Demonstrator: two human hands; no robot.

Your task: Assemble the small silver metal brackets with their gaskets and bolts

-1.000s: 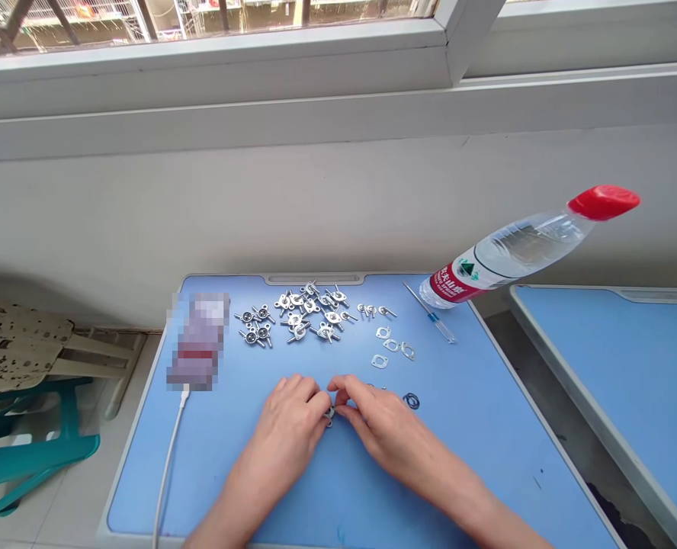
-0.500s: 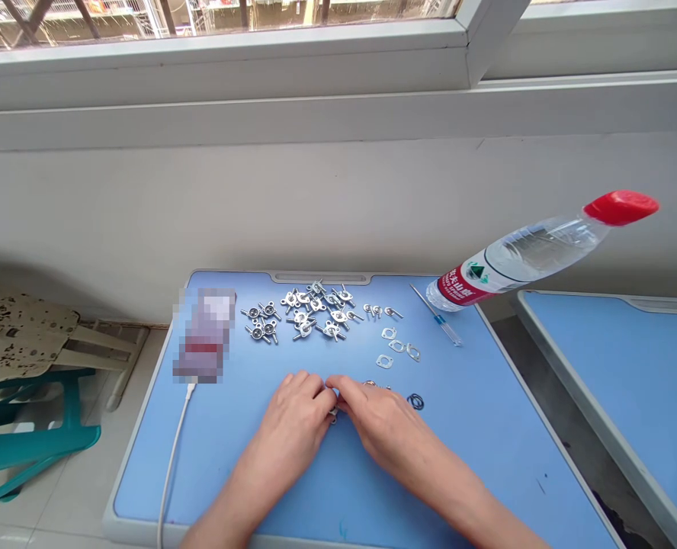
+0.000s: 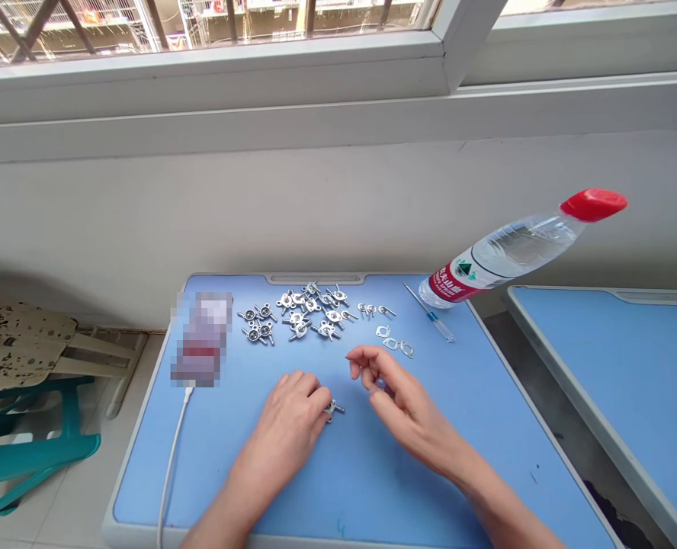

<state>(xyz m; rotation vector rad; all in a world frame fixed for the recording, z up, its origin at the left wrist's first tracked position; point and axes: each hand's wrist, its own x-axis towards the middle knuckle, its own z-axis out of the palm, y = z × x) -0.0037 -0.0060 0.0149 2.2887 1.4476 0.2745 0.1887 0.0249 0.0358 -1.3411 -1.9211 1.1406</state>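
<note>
My left hand (image 3: 293, 415) rests low over the blue table, its thumb and fingers closed on a small metal fitting (image 3: 332, 410) with a short tube sticking out to the right. To the right of it, my right hand (image 3: 404, 404) is raised with its fingers curved and apart, and I see nothing in them. Just beyond that hand lie several flat metal plates (image 3: 391, 344) with holes. Small metal pieces with stems (image 3: 368, 310) sit farther back. A pile of metal fittings (image 3: 316, 309) spreads across the far part of the table, with a smaller group of fittings (image 3: 258, 324) at its left.
A water bottle (image 3: 487, 263) with a red cap stands at the back right, beside a thin screwdriver-like tool (image 3: 438, 324) with a clear handle. On the left lies a pixelated phone-like object (image 3: 204, 335) with a white cable (image 3: 174, 457). A second blue table (image 3: 618, 358) adjoins at right.
My right hand has come off the fitting and moved up and right, its fingers spreading. My left hand stays on the fitting. The view has shifted slightly.
</note>
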